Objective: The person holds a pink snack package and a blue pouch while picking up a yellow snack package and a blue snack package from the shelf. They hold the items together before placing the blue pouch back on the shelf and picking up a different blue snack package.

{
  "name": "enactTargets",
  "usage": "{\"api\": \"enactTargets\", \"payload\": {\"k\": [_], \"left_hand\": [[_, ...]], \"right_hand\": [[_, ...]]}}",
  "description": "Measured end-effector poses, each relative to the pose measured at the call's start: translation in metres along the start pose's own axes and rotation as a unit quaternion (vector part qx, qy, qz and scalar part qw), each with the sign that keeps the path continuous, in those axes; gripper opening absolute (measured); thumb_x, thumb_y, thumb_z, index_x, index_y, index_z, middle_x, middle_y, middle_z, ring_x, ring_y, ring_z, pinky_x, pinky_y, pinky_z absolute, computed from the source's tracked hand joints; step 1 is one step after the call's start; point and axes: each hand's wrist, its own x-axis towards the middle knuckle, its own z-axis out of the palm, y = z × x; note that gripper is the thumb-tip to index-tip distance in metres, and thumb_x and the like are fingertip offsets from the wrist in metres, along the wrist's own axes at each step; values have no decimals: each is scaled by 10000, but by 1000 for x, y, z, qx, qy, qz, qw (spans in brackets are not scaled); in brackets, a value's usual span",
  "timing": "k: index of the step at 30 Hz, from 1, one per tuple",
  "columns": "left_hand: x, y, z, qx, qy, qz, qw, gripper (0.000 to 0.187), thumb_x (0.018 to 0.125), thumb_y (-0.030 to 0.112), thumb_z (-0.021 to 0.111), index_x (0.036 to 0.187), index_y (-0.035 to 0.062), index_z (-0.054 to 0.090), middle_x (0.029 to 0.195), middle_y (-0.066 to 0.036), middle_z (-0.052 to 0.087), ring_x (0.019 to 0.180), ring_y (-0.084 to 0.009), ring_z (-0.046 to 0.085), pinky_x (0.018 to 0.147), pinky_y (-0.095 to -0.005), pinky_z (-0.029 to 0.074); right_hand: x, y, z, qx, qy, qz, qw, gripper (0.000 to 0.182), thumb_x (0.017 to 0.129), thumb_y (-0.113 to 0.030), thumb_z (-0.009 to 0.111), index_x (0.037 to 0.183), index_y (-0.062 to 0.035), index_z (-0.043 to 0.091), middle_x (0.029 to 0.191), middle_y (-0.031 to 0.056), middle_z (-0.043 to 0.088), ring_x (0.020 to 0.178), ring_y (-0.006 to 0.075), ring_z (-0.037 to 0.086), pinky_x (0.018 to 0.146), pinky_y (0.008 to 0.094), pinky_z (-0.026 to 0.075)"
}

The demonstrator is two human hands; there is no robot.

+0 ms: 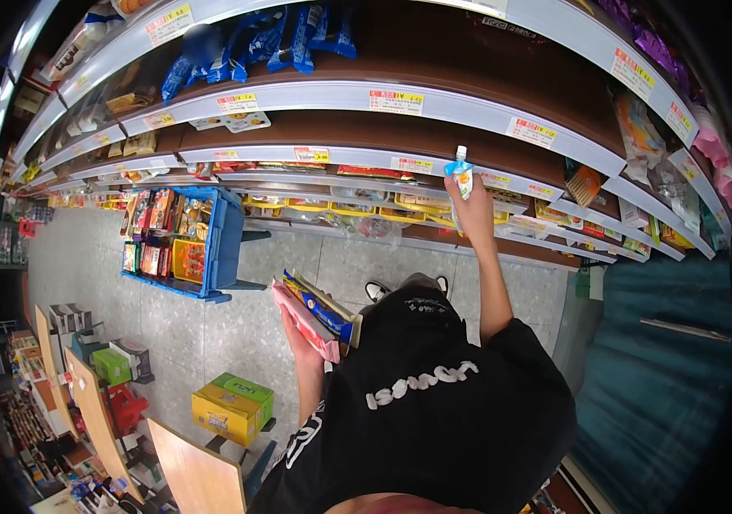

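Note:
My right hand (473, 204), arm stretched forward, is closed around a spouted pouch (462, 178) with a white cap and a blue and white print. The pouch stands cap-up in front of the shelf edge (366, 163) with its price labels. Low at my left side, my left hand (300, 338) grips several flat snack packets. A pink packet (308, 324) lies on the outer side, and a dark blue and yellow packet (319, 307) is pressed against it, close to my black shirt (460, 403).
Shelves hold blue snack bags (293, 43) above and yellow trays (315, 206) below. A blue crate (227, 236) with boxed goods stands to the left. Behind it are a yellow and green carton (233, 407) and wooden boards (199, 467). A teal curtain (657, 368) hangs at right.

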Motion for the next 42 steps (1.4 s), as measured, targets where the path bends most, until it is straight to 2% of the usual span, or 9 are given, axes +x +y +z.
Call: {"api": "enactTargets", "payload": {"k": [5,15,17,20,31,33,36,38,42], "left_hand": [[4,1,-6,-6,-15,-13,1000,625,958,564,388,1439,166,366,1345,-161,506,1183,-402,527,1014,-525,421],[0,1,-3,-1,-16,-10,1000,621,962,567,366,1438,167,370,1339,-169,510,1188,-399,524,1009,-524,424],[-1,1,-1,-4,-22,-5,1000,598,965,559,390,1386,136,428,1268,-172,557,1160,-369,545,990,-504,442],[3,1,-8,2,-16,-20,1000,621,966,567,351,1434,159,374,1325,-168,521,1173,-391,535,996,-521,436],[8,3,-15,-14,-33,-18,999,597,981,543,329,1427,150,385,1301,-169,541,1162,-387,544,991,-515,443],[7,5,-14,-18,-26,-17,999,600,980,544,328,1428,149,384,1300,-170,542,1160,-387,546,990,-513,444],[2,7,-9,-2,-22,-13,1000,603,981,545,326,1422,139,389,1304,-171,540,1152,-388,551,988,-510,446],[-2,7,-6,2,3,-9,1000,586,971,559,369,1349,122,468,1211,-159,587,1081,-358,581,941,-486,477],[-3,11,-11,10,7,-10,1000,583,970,560,369,1340,120,473,1194,-164,591,1075,-360,583,932,-488,481]], "right_hand": [[-1,-2,1,-4,-4,-1,1000,575,855,-512,625,936,52,554,778,276,645,759,450,639,648,479,479],[8,-10,-8,-56,-48,-15,997,612,885,-509,582,941,99,542,745,295,634,740,457,642,648,492,494],[8,-9,-4,-58,-49,-16,997,615,889,-509,577,947,102,540,747,297,634,741,457,643,651,492,497],[8,-12,1,-61,-51,-13,997,619,896,-509,568,956,107,539,753,303,635,745,458,646,657,494,501],[5,-32,20,-59,-59,-8,996,633,892,-530,569,1004,93,560,766,287,647,760,440,652,666,475,497],[6,-37,20,-36,-69,-18,997,612,895,-506,565,976,100,553,751,316,636,766,472,644,695,523,505],[7,-36,25,-54,-72,-23,996,616,891,-515,566,986,94,554,751,316,636,759,476,642,681,523,505],[6,-37,27,-51,-66,-30,996,619,889,-518,567,985,93,553,748,315,635,755,475,642,674,521,507],[2,-38,35,-54,-39,-41,997,625,884,-528,570,981,89,551,746,309,637,743,473,642,651,512,510]]}}
